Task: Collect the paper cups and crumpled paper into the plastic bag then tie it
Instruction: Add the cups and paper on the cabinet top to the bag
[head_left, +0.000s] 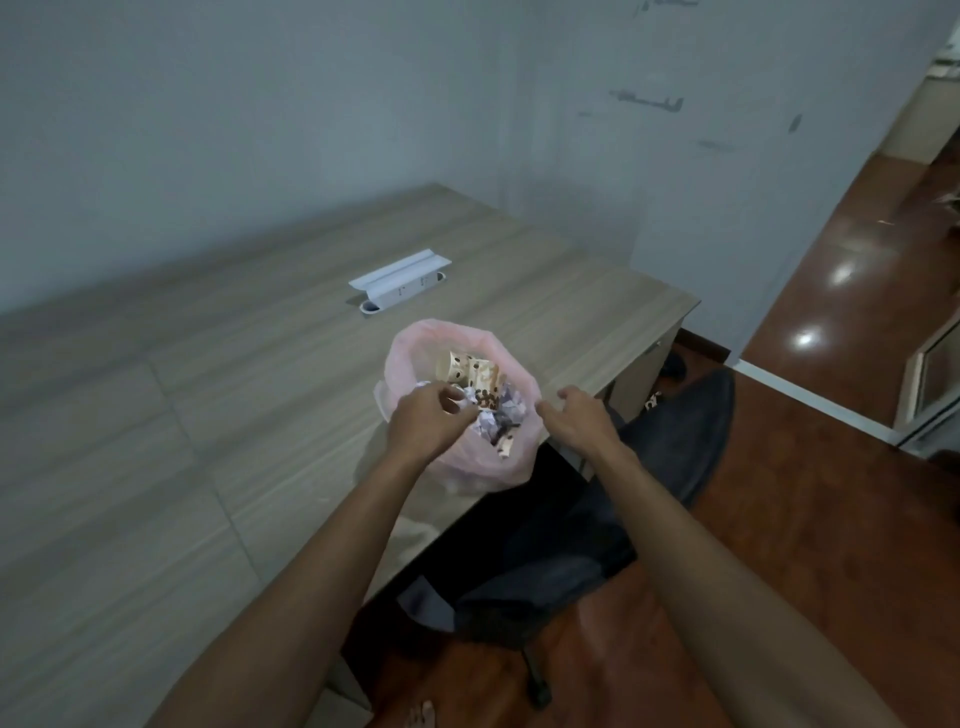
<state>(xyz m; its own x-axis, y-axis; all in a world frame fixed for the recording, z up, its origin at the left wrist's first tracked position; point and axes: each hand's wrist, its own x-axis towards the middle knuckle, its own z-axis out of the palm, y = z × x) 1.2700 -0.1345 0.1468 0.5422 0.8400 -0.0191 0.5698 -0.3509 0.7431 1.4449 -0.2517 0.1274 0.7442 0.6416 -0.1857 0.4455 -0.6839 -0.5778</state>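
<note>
A thin, translucent pink plastic bag (470, 467) stands open on the pale wood-grain worktop (156, 415), close to its near right edge. Inside the bag I can see several paper cups (470, 371) in cream colour with dark brown spots, lying tilted against each other in the far part. Nearer in the bag there are white crumpled paper balls (493, 413), mixed with one more spotted cup.

The person stands at the near side and reaches with both bare arms to the bag. The left hand (423, 415) is at the left rim of the bag mouth; its fingers are curled inward and the grip seems clenched on the rim of the pink plastic, though the pinch itself is partly hidden by the back of the hand. The right hand (576, 415) is at the right rim, with fingers loosely bent and pointing left toward the bag. It touches or almost touches the plastic edge, and I cannot tell if this grip holds the rim or is released.

Farther on the worktop, well apart from the bag, there is a white rectangular cable box with a raised flap lid (400, 283). A dark grey office chair (649, 493) stands to the right of the worktop, on a glossy red-brown wooden floor (831, 519). Behind the worktop is a plain grey-white wall (260, 130).
</note>
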